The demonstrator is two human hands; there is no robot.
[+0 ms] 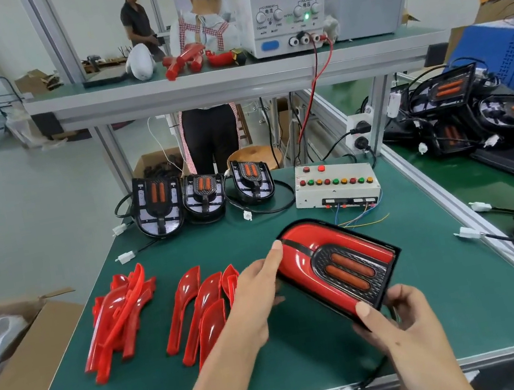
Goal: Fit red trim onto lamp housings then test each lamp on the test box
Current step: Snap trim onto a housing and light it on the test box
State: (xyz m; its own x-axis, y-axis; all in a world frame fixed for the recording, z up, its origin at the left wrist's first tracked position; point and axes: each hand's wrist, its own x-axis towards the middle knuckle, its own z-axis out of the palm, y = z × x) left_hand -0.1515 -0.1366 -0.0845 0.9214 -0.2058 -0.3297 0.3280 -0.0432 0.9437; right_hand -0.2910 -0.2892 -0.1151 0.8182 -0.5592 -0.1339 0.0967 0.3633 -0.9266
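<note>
Lamp: black lamp housing with glossy red trim (336, 263), held above the green desk (311, 357).
Left hand (257, 284): fingers curled round its rounded end.
Right hand (397, 318): thumb pinched on its square corner.

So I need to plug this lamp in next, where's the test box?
The white test box with coloured buttons sits at the green table's far right, behind the held lamp.

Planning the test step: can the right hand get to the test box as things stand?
Probably not right away. The right hand grips the near end of the lamp, which the left hand also holds. The mat between lamp and test box looks free apart from loose wires, so the way is open once it lets go.
</note>
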